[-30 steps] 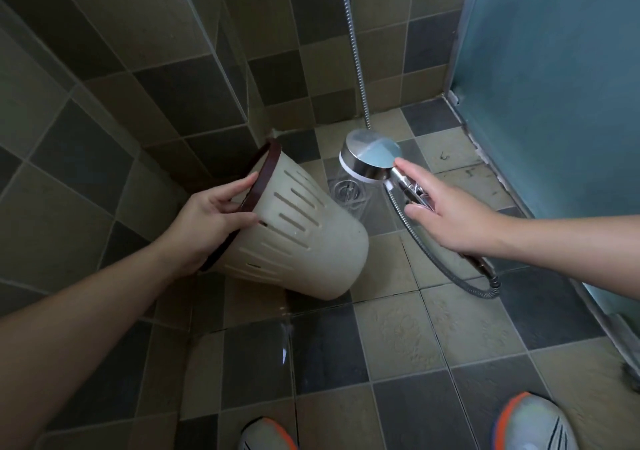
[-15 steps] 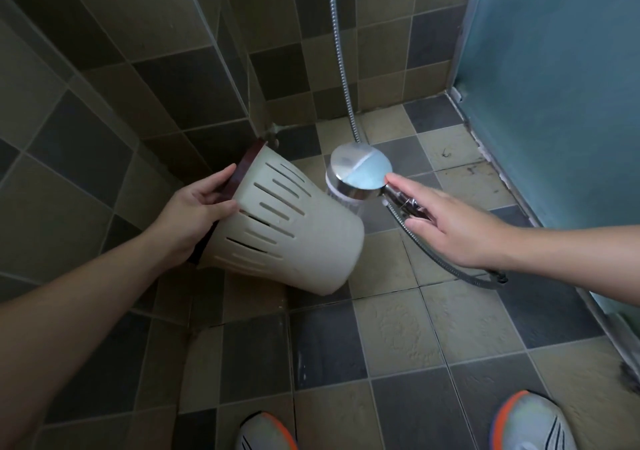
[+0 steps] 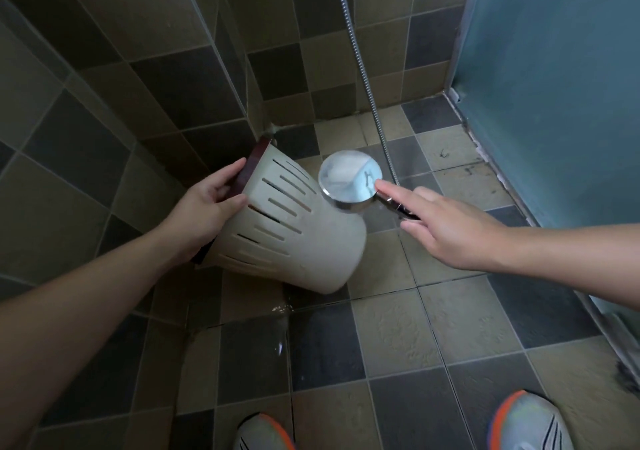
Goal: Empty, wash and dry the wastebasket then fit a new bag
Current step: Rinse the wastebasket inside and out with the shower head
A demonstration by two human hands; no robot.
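Wastebasket [image 3: 294,234] rim grasped in left hand [image 3: 204,210] grip; right hand [image 3: 446,231] grasps shower head [image 3: 349,179] handle

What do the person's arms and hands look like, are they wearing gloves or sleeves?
No gloves and no sleeves show. Both forearms are bare right to the picture's edges. The left hand and the right hand are bare too, with no rings, watch or bracelets showing.

So the wastebasket [image 3: 291,234] is tipped on its side above the floor [image 3: 398,338], rim in the left grip [image 3: 204,212], base pointing right. Shower head [image 3: 350,180] sits just right of it, in the right grip [image 3: 450,231], hose [image 3: 360,68] running up behind. Shoes [image 3: 526,425] are at the near edge.
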